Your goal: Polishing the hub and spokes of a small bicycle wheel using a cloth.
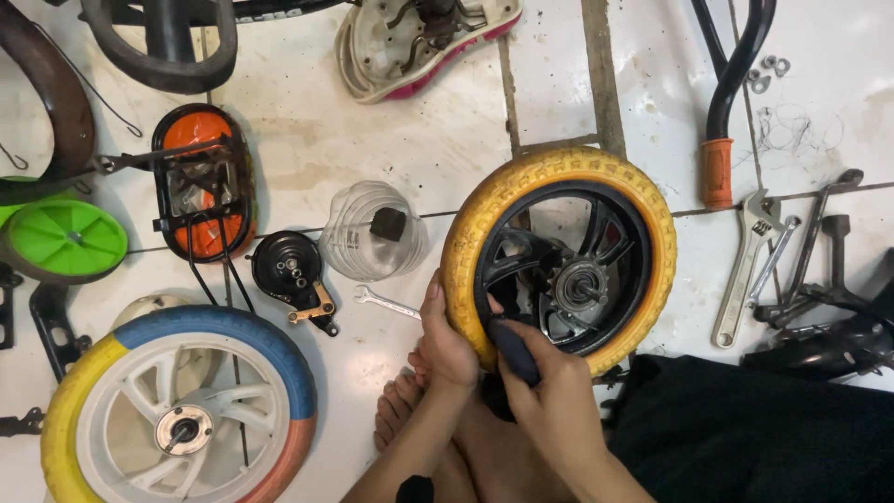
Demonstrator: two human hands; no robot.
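The left hand (445,345) clasps the lower edge of the yellow-tyred wheel (559,259), held upright above the person's feet. The right hand (551,384) grips a dark tool handle (514,349) pushed against the black rim. Around lies a white tiled floor (419,121) with an adjustable wrench (745,270) and a multicoloured wheel (182,410).

I note wheel (559,261) mid-floor — second wheel (177,410) at near-left corner, wrenches (754,265) toward right edge.
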